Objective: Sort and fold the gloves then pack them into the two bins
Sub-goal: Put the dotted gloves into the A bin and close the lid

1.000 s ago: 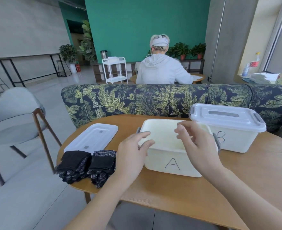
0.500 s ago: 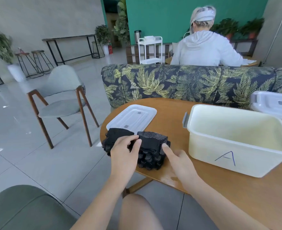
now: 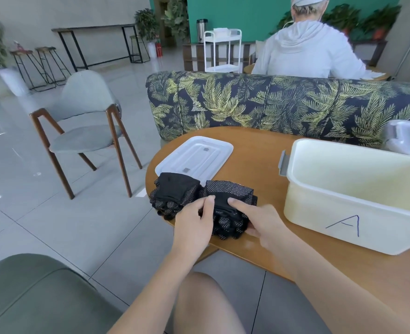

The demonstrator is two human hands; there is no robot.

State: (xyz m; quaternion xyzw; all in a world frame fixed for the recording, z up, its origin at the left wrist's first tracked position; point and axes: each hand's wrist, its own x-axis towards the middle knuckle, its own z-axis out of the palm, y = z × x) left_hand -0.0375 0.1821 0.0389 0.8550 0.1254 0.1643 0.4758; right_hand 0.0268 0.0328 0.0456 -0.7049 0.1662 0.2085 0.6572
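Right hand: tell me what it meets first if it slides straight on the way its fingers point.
The right hand already touches the right-side bundle of black dotted fabric gloves. Straight on, up-left, probably comes the flat white plastic lid, though depth is unclear.

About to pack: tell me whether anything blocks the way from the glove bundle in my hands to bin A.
Nothing visible does. Both hands, left and right, grip the right glove bundle; bin A stands open beside it, its lid behind the gloves.

Knit cloth and plastic on my wooden table

I see matt black knit gloves (image 3: 225,208) studded with pale grip dots, a smooth off-white plastic bin (image 3: 353,196), a glossy translucent plastic lid (image 3: 194,156), all on a satin-smooth wood table (image 3: 254,145).
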